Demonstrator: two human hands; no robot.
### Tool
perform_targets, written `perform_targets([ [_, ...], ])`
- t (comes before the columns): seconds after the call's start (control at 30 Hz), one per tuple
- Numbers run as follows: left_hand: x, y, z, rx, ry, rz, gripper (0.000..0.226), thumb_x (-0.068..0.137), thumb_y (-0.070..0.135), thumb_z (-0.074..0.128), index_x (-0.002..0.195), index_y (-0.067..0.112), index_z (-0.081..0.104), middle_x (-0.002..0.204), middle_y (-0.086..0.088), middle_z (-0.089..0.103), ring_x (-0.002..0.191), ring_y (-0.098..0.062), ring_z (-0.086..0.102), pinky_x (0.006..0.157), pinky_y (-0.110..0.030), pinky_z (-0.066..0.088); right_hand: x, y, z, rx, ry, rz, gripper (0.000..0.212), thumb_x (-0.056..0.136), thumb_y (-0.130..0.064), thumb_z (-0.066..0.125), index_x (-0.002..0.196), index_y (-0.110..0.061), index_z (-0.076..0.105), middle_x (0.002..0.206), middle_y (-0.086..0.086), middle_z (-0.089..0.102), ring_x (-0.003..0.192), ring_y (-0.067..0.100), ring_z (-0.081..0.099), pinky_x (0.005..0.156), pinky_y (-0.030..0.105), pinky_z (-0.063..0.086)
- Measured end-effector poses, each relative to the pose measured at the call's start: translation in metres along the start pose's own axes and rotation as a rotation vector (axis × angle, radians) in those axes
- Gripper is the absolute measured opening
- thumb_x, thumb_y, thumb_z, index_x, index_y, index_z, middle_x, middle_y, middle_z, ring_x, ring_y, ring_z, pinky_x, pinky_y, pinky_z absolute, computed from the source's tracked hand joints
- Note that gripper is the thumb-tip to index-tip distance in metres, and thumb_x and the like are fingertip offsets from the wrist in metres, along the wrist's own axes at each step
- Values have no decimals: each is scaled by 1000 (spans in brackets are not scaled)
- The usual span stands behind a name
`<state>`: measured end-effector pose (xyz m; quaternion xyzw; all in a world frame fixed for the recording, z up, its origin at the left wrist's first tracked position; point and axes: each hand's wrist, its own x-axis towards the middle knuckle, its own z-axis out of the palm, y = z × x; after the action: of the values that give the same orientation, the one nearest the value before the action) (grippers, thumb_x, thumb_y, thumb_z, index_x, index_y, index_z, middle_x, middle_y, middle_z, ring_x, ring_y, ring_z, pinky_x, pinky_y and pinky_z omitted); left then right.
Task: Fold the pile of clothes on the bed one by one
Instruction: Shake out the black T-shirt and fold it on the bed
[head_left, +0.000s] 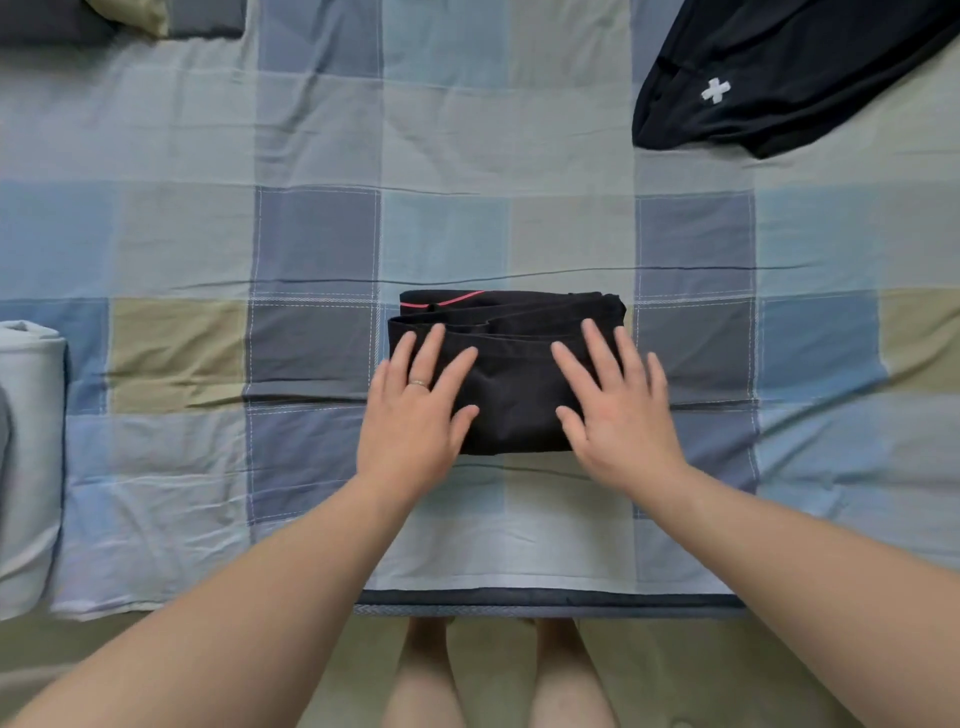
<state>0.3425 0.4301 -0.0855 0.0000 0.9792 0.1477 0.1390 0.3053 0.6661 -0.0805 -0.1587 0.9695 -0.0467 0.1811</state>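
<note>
Left hand (415, 410) and right hand (618, 410) lie flat on folded garment (514, 384), near edge of bed (467, 156); fingers (439, 343) straight, grip open, clasping nothing. Likely risk: layered edges just past fingertips (589, 327) slide or spring apart when pressure lifts. Loose black garment (810, 67) lies far beyond right hand.

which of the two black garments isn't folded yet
The black garment with the white cross, lying loose at the far right; the red-trimmed garment is already a neat rectangle.

Black on blue checks
Your folded garment (519, 384) is black with a red stripe (457, 299); your bedspread (208, 208) checks blue, grey and olive; upper right, black clothing (805, 62), white cross (716, 90).
</note>
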Motion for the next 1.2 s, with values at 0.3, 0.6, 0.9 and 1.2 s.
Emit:
perform_targets([
  [0.3, 66, -35, 83, 58, -57, 12, 68, 99, 65, 28, 159, 42, 9, 169, 6, -6, 156, -23, -8, 120, -61, 1, 63, 20, 89, -67, 2, 8, 69, 98, -59, 24, 160, -32, 13, 169, 6, 3, 155, 31, 2, 123, 57, 7],
  [0.6, 52, -13, 49, -48, 39, -329, 97, 88, 72, 51, 161, 28, 6, 169, -4, -3, 152, -30, 10, 120, -50, 18, 40, 23, 47, 442, -36, 371, 92, 93, -52, 59, 160, -31, 1, 168, 5, -11, 154, 28, -5, 125, 47, 8],
  [0.9, 47, -23, 37, -892, -3, -800, 58, 79, 47, 82, 121, 21, 52, 108, 13, 61, 101, -13, 60, 88, -29, 45, 49, 51, 32, 1105, -262, 674, 56, 79, -36, 84, 125, -21, 57, 114, -10, 66, 102, 11, 64, 83, 27, 50],
  [1.2, -59, -10, -129, -1249, -151, -943, 34, 88, 41, 76, 114, 21, 67, 103, 4, 70, 89, -18, 67, 68, -29, 52, 0, -29, -152, 1067, -523, 575, 29, 83, -34, 80, 109, -24, 71, 102, 1, 76, 90, 24, 74, 69, 36, 59],
])
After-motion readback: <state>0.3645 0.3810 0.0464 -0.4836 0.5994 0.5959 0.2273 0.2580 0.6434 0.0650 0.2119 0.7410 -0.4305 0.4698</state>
